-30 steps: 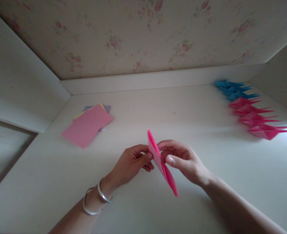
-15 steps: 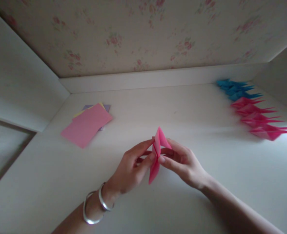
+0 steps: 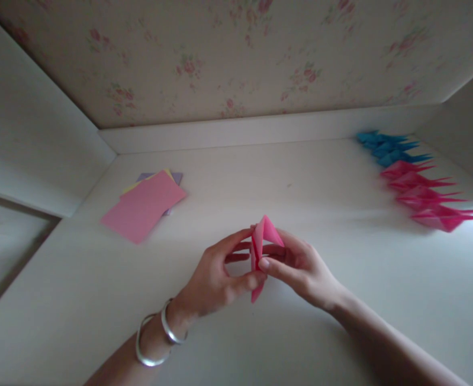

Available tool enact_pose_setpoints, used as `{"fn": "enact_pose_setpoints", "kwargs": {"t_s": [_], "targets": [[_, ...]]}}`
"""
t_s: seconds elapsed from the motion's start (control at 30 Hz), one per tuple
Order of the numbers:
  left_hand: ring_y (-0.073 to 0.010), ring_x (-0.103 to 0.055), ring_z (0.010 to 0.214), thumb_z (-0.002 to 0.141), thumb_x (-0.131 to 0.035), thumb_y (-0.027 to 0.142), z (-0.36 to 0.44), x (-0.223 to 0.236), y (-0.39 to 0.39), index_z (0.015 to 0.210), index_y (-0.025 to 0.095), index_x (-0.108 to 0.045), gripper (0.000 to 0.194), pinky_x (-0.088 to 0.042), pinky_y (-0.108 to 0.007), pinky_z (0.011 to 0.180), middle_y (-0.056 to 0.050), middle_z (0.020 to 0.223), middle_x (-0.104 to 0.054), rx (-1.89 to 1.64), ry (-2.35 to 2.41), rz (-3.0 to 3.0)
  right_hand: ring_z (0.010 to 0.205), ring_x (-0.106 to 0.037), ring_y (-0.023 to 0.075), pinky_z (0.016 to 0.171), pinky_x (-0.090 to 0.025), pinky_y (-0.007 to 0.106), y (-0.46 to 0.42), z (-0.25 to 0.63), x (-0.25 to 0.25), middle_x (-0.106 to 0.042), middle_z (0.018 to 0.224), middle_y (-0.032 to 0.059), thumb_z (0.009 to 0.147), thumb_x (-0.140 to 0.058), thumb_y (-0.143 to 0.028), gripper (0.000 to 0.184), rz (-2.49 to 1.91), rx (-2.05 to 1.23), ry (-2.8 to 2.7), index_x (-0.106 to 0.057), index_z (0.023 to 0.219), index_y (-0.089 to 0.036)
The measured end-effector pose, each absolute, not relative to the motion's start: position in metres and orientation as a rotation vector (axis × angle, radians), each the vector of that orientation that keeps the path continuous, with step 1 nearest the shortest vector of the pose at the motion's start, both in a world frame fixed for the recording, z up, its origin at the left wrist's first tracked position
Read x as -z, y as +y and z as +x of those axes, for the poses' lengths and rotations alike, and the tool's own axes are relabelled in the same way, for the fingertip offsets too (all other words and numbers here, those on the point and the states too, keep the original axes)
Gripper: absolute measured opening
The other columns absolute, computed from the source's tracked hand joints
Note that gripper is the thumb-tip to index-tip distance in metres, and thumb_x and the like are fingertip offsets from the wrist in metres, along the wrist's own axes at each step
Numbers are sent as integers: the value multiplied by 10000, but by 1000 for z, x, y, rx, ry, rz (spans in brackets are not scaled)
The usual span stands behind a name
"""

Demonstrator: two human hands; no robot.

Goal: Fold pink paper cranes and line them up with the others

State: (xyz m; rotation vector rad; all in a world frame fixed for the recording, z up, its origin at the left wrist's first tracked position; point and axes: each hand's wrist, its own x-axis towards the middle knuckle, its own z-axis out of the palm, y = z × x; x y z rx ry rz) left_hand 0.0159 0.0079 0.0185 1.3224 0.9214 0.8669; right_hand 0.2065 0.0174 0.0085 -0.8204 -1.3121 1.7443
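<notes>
A folded piece of pink paper is held up between both hands in the middle of the view, just above the white table. My left hand is closed on its left side, forefinger near the upper part and thumb pressed across the lower part. Two silver bangles circle that wrist. My right hand pinches the same paper from the right, with the thumb at its middle and the other fingers partly hidden behind it. The paper's lower tip pokes out below my left thumb.
Flat sheets of paper, pink on top with yellow and purple beneath, lie at the left of the white table. Several folded pink paper pieces and blue ones line the right side. A raised ledge and floral wall stand behind.
My left thumb has slid down and right across the paper's lower part. The paper's top has dropped slightly and its lower tip has swung to the right. My right hand has hardly moved.
</notes>
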Motion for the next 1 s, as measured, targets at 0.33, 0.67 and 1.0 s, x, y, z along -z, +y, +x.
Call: {"fn": "enact_pose_setpoints", "kwargs": {"t_s": [0.33, 0.67, 1.0], "targets": [[-331, -612, 1205, 811, -767, 228, 12, -16, 10, 1374, 223, -523, 614, -562, -425, 945, -139, 1314, -642, -842, 846, 1194, 1080, -691, 277, 920, -562, 455, 16, 208, -10, -705, 1194, 130, 903, -668, -330, 447, -826, -1773, -1292, -553, 1313, -193], [-293, -604, 1205, 912, -567, 143, 13, -12, 6, 1416, 219, -462, 521, -563, -371, 916, -129, 1347, -612, -848, 933, 1315, 1056, -688, 249, 844, -578, 370, 13, 214, -7, -649, 1292, 125, 955, -506, -239, 475, -940, -1238, -1821, -483, 1429, -217], [-217, -672, 1012, 875, -580, 130, 29, 5, 5, 1219, 195, -624, 353, -554, -325, 875, -88, 1176, -693, -983, 1311, 1527, 885, -742, 253, 689, -625, 369, 1, 196, 3, -722, 1145, 153, 880, -439, -114, 454, -1054, -525, -2122, -530, 1326, -119]]}}
